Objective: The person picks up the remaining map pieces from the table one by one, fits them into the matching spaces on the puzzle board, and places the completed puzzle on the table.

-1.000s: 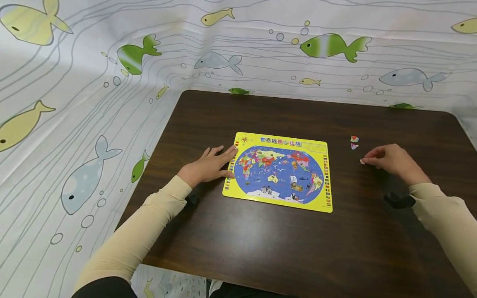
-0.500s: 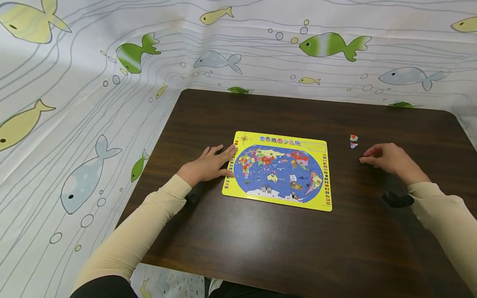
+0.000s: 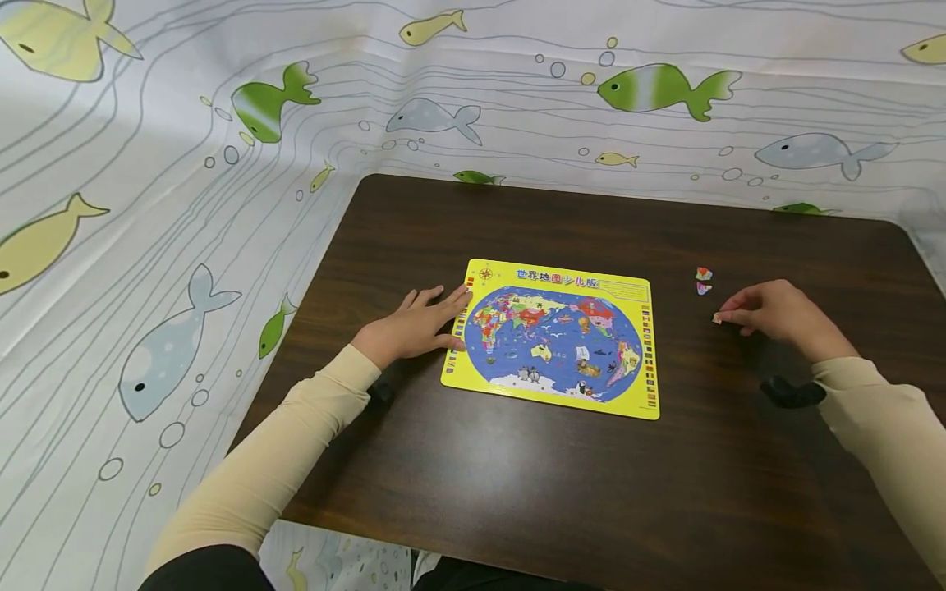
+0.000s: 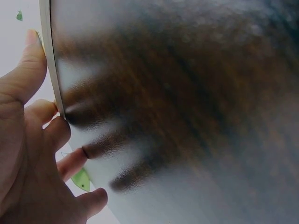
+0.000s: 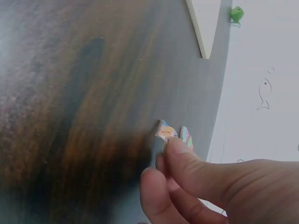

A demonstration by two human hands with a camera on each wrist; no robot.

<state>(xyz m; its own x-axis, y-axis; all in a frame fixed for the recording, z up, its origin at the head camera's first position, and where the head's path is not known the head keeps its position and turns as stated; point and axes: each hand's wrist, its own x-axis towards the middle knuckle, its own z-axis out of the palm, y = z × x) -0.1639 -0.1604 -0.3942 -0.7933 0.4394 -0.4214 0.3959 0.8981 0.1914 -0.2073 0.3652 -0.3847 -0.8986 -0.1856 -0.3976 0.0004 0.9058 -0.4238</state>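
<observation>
A yellow-bordered world map puzzle board (image 3: 460, 379) lies flat on the dark table. My left hand (image 3: 406, 332) rests along its left edge, fingers spread and fairly straight; in the left wrist view, that hand's fingertips touch the side of the board (image 4: 53, 70). To the right of the board, my right hand (image 3: 779, 318) pinches a small puzzle piece (image 5: 165, 131) between thumb and fingers, low over the tabletop. Its printed face shows orange and blue in the right wrist view. Two small loose puzzle pieces, one red-orange (image 3: 704, 273) and one pinkish-purple (image 3: 703, 289), lie just beyond that hand.
The brown wooden table (image 3: 502, 476) has rounded far corners. A white fish-patterned cloth (image 3: 532, 90) hangs behind it and along its left side. Black straps or mounts (image 3: 792, 392) sit at the wrists.
Both hands stay almost in place. The piece in the right hand's fingertips was mostly covered half a second ago and shows a little more now.
</observation>
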